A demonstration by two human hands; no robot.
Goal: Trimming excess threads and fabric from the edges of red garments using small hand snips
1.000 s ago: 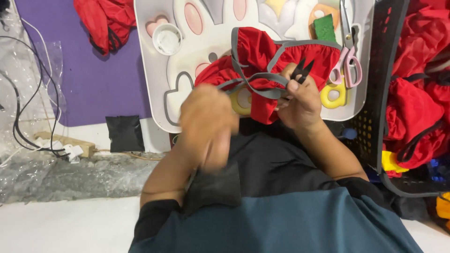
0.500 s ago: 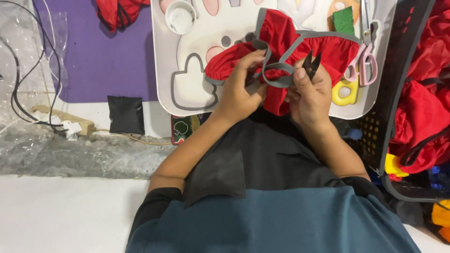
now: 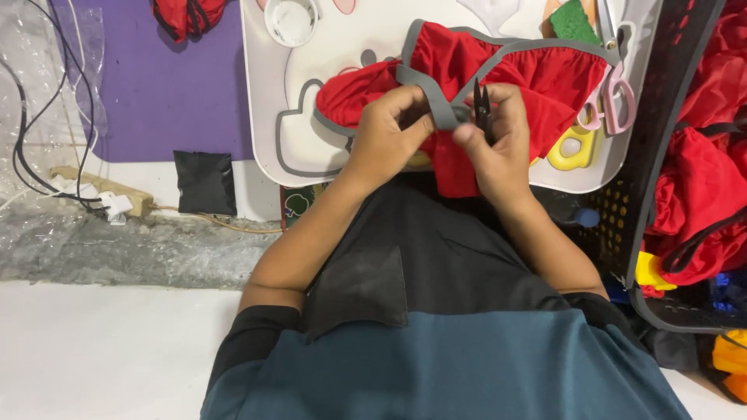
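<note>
Pinching the grey elastic band [image 3: 443,117] of the red garment [image 3: 545,78], the left hand [image 3: 385,140] grips it just beside the right hand [image 3: 498,148], which is clenched around small black thread snips [image 3: 482,109], blades up. The garment lies on the white tray [image 3: 264,117], its lower fold hidden behind both hands. Beyond the garment, pink scissors [image 3: 615,101] and a yellow ring [image 3: 572,148] crowd the tray's edge, against a black basket [image 3: 661,155]. A white cup [image 3: 290,19] is cut off at the top.
</note>
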